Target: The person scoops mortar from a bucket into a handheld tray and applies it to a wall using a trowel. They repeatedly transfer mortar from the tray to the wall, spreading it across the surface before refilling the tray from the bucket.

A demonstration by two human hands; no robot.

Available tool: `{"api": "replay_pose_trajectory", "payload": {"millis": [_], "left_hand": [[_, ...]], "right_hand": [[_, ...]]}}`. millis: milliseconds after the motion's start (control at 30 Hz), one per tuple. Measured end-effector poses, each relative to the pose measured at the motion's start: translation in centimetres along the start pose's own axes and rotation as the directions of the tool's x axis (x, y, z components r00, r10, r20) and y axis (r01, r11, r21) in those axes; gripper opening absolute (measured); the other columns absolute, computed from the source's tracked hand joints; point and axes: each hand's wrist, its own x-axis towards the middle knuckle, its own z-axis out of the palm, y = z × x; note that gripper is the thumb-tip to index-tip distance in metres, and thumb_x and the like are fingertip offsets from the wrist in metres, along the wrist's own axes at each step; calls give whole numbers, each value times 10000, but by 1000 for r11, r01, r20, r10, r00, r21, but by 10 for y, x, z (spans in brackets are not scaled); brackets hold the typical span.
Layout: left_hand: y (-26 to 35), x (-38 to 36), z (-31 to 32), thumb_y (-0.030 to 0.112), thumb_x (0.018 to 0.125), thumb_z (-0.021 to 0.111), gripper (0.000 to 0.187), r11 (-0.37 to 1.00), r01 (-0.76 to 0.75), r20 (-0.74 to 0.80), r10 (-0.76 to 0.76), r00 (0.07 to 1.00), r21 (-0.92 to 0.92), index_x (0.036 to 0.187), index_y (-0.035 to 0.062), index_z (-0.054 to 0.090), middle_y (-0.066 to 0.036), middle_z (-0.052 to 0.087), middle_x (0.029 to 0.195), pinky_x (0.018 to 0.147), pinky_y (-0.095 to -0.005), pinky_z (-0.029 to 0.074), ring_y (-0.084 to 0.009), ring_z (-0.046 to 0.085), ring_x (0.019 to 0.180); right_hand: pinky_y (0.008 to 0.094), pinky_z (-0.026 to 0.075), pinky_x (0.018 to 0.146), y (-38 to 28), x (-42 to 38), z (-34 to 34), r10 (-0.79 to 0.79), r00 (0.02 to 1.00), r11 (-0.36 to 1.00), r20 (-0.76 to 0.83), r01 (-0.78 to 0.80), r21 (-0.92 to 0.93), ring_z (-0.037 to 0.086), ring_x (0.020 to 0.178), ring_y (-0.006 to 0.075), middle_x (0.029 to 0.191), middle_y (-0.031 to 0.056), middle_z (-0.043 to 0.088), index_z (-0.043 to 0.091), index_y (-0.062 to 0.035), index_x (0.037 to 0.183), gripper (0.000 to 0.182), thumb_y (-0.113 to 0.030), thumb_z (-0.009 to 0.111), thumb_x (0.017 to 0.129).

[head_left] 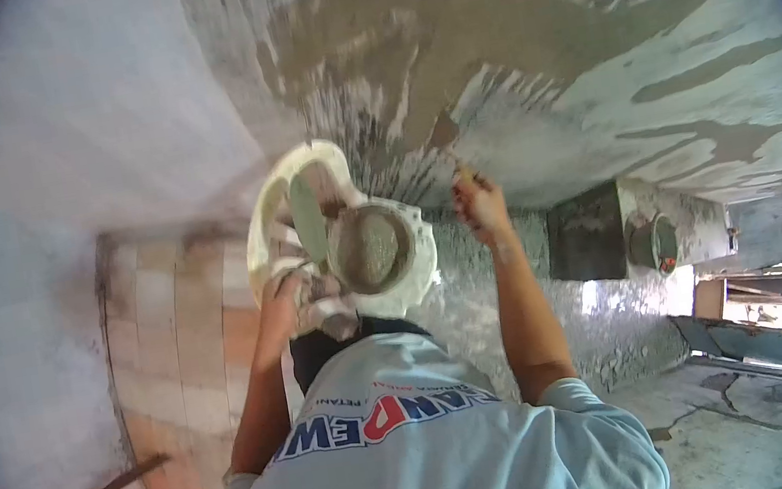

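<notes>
My right hand [480, 205] is closed round the handle of a small trowel [444, 131], whose blade lies at the wet grey plaster on the wall [500, 26]. At the left rim of a pale, irregular tray-like holder [420, 250], my left hand [286, 299] has its fingers bent; what they grip is hard to make out. Inside the holder sits a round container of wet grey mix [374, 249]. A long greenish oval blade or float [308, 218] stands beside it, just above my left hand.
Wooden boards [188, 305] fill a framed opening at the left, with a short stick [127, 478] below. To the right, a block-like ledge [587, 233] juts out, with a bucket [656, 243] by it. Cracked floor [732, 426] lies at the lower right.
</notes>
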Motion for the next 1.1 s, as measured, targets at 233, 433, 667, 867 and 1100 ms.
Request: {"api": "replay_pose_trajectory", "payload": {"millis": [233, 433, 667, 867, 1100], "left_hand": [[-46, 12, -6, 269, 998, 541, 249, 991, 132, -68, -133, 989, -17, 1099, 51, 606, -5, 505, 683, 403, -263, 348, -97, 442, 462], [-66, 8, -15, 317, 1021, 537, 405, 953, 234, 170, -267, 949, 190, 1313, 39, 510, -29, 559, 734, 448, -283, 425, -134, 524, 530], [-71, 7, 0, 421, 1066, 395, 337, 905, 415, 55, -421, 906, 90, 921, 138, 507, 15, 457, 666, 374, -255, 324, -75, 392, 466], [-98, 18, -21, 532, 1023, 412, 466, 881, 470, 8, -470, 883, -51, 767, 149, 483, 31, 408, 571, 364, -257, 275, -85, 333, 405], [-114, 26, 1, 485, 1020, 447, 444, 916, 401, -93, -400, 912, -3, 724, 155, 468, 49, 412, 541, 369, -259, 266, -83, 345, 397]], "right_hand": [[348, 451, 434, 204, -12, -24, 324, 942, 826, -89, -327, -459, 553, 476, 174, 750, 101, 647, 649, 15, 915, 416, -400, 639, 937], [482, 573, 750, 246, 26, 8, 165, 985, 351, 52, -9, -936, 708, 901, 364, 1019, 260, 706, 571, 58, 1165, 431, -306, 573, 933], [520, 564, 860, 327, 58, 58, 115, 992, 370, -43, -83, -925, 673, 1017, 485, 1066, 281, 693, 442, 28, 1346, 569, -311, 612, 920], [513, 563, 700, 393, 46, 106, -126, 975, 694, -186, -47, -719, 710, 805, 413, 850, 226, 698, 594, 21, 1119, 379, -307, 637, 933], [272, 378, 391, 326, 12, 74, 300, 954, 953, -13, -299, 35, 513, 477, 116, 665, 37, 556, 552, -26, 963, 200, -216, 603, 1001]]}}
